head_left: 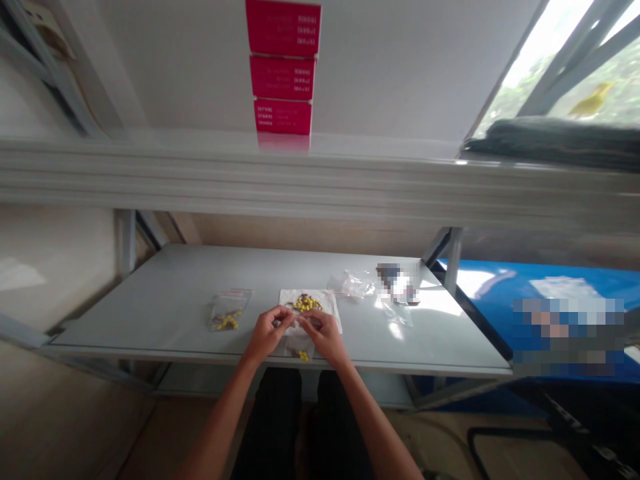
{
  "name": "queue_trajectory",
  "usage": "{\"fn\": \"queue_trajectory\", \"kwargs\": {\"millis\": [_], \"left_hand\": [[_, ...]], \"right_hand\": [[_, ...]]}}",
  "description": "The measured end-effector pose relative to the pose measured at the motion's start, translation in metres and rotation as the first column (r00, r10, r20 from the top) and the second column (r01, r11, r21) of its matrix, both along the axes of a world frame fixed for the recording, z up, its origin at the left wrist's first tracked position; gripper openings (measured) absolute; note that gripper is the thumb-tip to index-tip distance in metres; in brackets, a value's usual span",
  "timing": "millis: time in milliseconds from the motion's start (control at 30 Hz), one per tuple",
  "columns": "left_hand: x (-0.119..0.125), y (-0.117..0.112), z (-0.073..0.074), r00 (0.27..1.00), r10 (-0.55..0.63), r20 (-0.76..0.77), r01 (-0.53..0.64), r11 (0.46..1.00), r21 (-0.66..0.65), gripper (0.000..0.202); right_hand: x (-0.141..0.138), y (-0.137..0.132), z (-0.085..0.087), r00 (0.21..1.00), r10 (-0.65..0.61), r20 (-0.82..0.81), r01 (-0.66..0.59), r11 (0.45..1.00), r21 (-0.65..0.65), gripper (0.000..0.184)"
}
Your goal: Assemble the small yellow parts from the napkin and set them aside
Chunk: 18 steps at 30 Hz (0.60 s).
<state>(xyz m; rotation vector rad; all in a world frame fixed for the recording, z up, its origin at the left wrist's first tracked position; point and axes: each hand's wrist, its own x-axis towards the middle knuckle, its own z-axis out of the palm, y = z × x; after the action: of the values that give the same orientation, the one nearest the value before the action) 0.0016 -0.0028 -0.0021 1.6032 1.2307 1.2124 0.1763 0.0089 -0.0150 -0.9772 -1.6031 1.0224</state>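
My left hand [270,328] and my right hand [324,333] meet over the front half of the table, thumbs and fingers pinched together. What sits between the fingertips is too small to make out. Just beyond them, a heap of small yellow and dark pieces [306,303] lies on a white sheet [334,321]. Under my hands, near the table's edge, is a clear plastic bag [293,347] with a few yellow pieces [303,356] in or on it. To the left lies a clear zip bag [215,310] holding similar yellow pieces [230,320].
Several clear plastic bags [357,285] lie at the right of the grey table [165,293], beside a pixelated item [395,280]. A raised shelf [200,173] crosses in front, bearing stacked pink boxes [283,77]. A blue surface [480,287] adjoins at right.
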Motion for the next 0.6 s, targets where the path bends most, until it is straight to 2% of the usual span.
{"fn": "queue_trajectory", "kwargs": {"millis": [133,400,600], "left_hand": [[0.0007,-0.0002,0.0002,1.0,-0.003,-0.002,0.003,1.0,-0.01,0.031],[-0.0006,0.0036,-0.0076,0.999,-0.03,-0.03,0.03,1.0,-0.003,0.031],[-0.0006,0.0024,-0.0061,0.998,0.055,-0.009,-0.055,0.998,-0.014,0.032]], "right_hand": [[0.0007,0.0004,0.0032,0.999,-0.037,0.006,0.037,0.999,0.007,0.03],[0.003,-0.0033,0.002,0.999,0.018,-0.038,-0.018,1.0,-0.008,0.028],[0.0014,0.0016,-0.0034,0.999,-0.042,-0.009,0.042,0.999,-0.028,0.035]]}}
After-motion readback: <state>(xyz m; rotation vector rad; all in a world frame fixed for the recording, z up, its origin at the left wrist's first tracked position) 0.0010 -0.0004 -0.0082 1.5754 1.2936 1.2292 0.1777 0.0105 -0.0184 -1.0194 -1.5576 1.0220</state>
